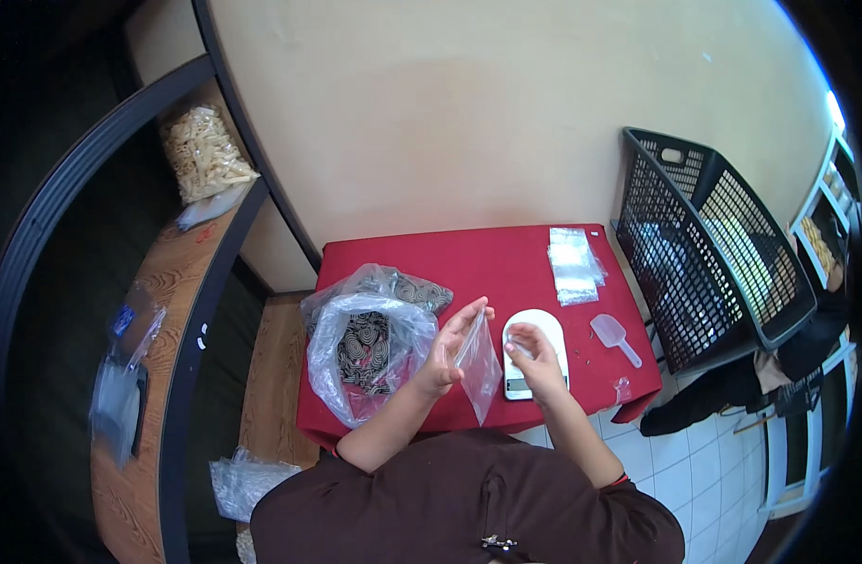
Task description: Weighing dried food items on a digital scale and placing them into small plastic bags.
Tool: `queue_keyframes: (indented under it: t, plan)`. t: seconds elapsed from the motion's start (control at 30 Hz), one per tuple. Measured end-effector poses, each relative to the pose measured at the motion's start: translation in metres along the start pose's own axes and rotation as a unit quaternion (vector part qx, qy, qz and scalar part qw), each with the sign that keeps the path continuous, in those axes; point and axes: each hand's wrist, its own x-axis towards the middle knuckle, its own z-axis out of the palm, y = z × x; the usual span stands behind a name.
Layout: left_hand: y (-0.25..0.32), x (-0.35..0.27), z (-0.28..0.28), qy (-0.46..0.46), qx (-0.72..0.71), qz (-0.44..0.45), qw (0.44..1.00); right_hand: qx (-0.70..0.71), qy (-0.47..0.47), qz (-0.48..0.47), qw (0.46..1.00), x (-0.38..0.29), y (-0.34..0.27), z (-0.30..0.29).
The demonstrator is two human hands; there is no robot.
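Observation:
My left hand (447, 349) holds a thin clear plastic bag (481, 374) along one edge, and the bag hangs down at a slant over the front of the table. Over a white digital kitchen scale (521, 321), my right hand (536, 356) is raised with its fingers curled. Whether it grips something small and see-through is hard to tell. Left of my hands stands a large open clear plastic bag (328, 381) with dark spiral-patterned pieces (364, 352) inside. More such pieces (417, 290) show in a bag right behind it.
A red-clothed table (473, 261) carries flat clear bags (573, 268) and a clear scoop (614, 337). At right stands a black plastic basket (698, 282); a person's dark-clothed leg (705, 398) is below it. The left shelf (184, 261) bears a bag of pale snack pieces (207, 155).

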Motion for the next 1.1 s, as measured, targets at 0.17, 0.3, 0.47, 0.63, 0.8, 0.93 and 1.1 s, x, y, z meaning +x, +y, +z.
queue_keyframes:
  t: [0.17,0.3,0.47,0.63,0.8,0.93,1.1]
  plan:
    - [0.003,0.001,-0.008,-0.004,0.013,-0.005,1.000,-0.065,0.028,-0.189,0.979,-0.017,-0.058,0.007]
    - [-0.005,0.003,-0.006,-0.037,-0.048,-0.066,0.996,-0.275,-0.087,-0.263,0.921,-0.028,-0.092,0.019]
    - [-0.014,0.003,-0.001,-0.052,-0.079,-0.086,0.992,-0.306,-0.010,-0.389,0.869,-0.023,-0.088,0.020]
    - [-0.023,0.009,0.009,-0.066,-0.088,-0.082,0.991,-0.184,-0.099,-0.293,0.933,-0.025,-0.078,-0.003]
    - [-0.035,0.014,0.020,-0.085,-0.056,-0.073,0.992,-0.289,-0.045,-0.431,0.854,-0.019,-0.100,-0.013]
    - [-0.035,0.018,0.039,-0.061,-0.090,-0.077,0.991,-0.114,-0.127,-0.355,0.919,-0.020,-0.076,-0.042]
    - [-0.048,0.021,0.051,-0.058,-0.053,-0.084,0.993,-0.169,-0.152,-0.375,0.899,-0.019,-0.087,-0.051]
